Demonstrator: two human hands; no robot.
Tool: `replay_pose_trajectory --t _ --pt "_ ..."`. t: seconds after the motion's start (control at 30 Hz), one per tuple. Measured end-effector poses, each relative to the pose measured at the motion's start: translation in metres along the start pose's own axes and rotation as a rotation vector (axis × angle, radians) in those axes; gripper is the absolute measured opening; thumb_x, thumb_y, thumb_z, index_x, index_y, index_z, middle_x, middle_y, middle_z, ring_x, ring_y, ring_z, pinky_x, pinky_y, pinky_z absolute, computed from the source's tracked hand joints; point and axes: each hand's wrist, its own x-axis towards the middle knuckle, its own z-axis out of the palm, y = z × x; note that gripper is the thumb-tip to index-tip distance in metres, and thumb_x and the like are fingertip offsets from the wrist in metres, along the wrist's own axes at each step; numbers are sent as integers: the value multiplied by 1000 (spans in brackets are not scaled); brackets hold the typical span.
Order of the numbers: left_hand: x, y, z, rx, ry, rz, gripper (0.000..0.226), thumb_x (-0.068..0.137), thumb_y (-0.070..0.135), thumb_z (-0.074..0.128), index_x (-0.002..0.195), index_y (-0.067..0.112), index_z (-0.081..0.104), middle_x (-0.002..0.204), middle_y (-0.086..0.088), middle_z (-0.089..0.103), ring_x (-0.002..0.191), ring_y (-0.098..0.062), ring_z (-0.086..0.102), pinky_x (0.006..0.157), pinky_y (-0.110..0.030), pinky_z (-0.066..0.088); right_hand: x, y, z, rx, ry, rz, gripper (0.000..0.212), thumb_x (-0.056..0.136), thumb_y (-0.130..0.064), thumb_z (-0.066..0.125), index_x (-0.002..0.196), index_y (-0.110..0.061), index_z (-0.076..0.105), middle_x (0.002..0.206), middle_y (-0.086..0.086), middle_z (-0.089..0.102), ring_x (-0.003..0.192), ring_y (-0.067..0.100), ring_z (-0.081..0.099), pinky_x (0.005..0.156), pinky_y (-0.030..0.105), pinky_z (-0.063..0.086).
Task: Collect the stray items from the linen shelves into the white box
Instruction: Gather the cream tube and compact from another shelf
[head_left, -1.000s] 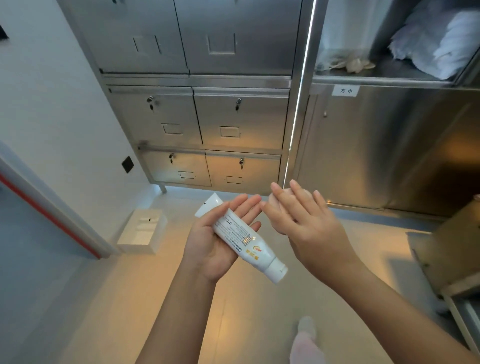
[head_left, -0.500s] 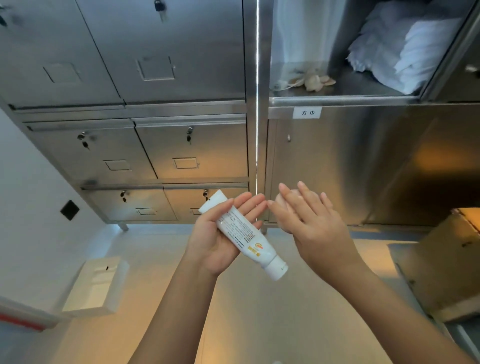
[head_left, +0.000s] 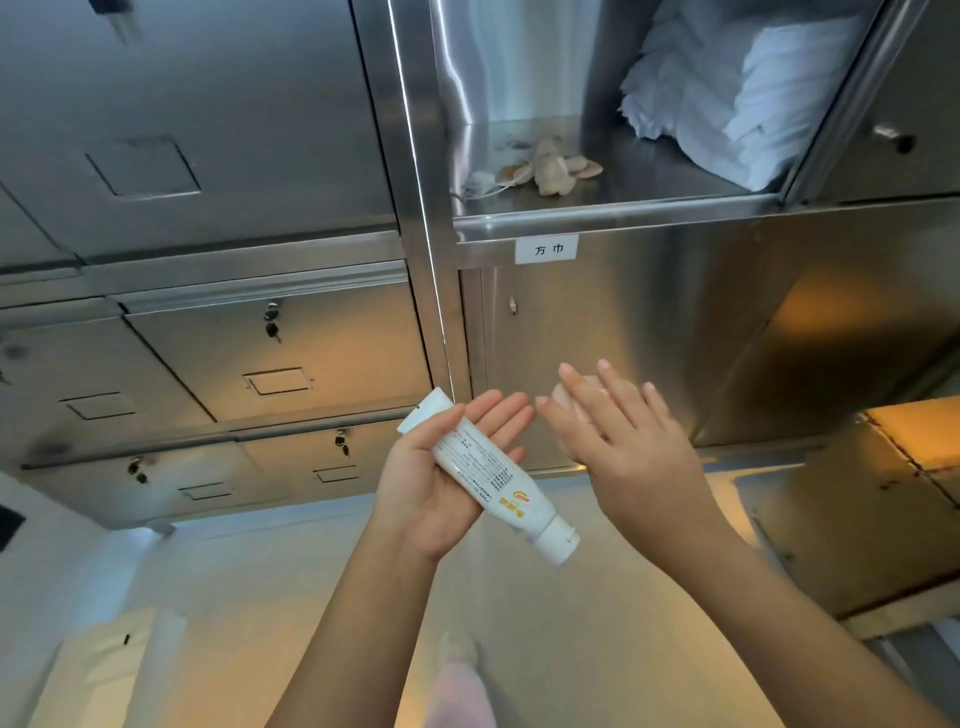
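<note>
White squeeze tube lying in the left palm, right hand flat beside it

The left hand (head_left: 441, 483) is palm up, thumb pinning a smooth white plastic tube (head_left: 491, 475) with small print and an orange logo, its round cap pointing down past the wrist. The right hand (head_left: 631, 452) is back up, fingers spread and straight, with something pale and rounded under the palm, can't tell what. The 2 hands are close, fingertips nearly meeting. Above the right hand a brushed steel shelf (head_left: 613, 215) holds beige shells (head_left: 553, 169) and folded white linen (head_left: 748, 98). The white box (head_left: 111, 670) sits on the floor, well below and left of the left hand.
</note>
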Motion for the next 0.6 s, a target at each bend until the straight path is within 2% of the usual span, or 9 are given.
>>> replay_pose_trajectory --t 0.07,0.2,0.33,0.6 --pt "25 9 2 6 -23 -23 43 79 17 46 118 -1 53 117 -19 64 106 -28 63 89 -41 43 12 11 16 -23 -8 28 52 71 6 54 118 -14 64 125 15 58 110 42 57 82 54 48" --pt "80 34 4 35 -73 -76 44 80 18 45 120 0 52 118 -18 63 107 -27 63 90 -40 42 41 32 51 -70 -20 61 49 79 0 37 118 -12 64 125 17 58 110 43 57 81 56 48" --pt "134 66 12 57 -109 -116 44 80 18 45 119 0 53 119 -18 63 107 -28 62 96 -41 40 83 52 79 -123 -14 116 46 81 -2 36 116 -11 65 123 18 60 108 44 57 79 57 49" --pt "222 110 31 92 -196 -225 43 80 17 45 119 0 54 118 -18 63 106 -28 63 91 -41 42 145 86 122 -198 38 191 43 81 -2 37 110 -11 69 117 18 63 103 44 60 75 56 51"
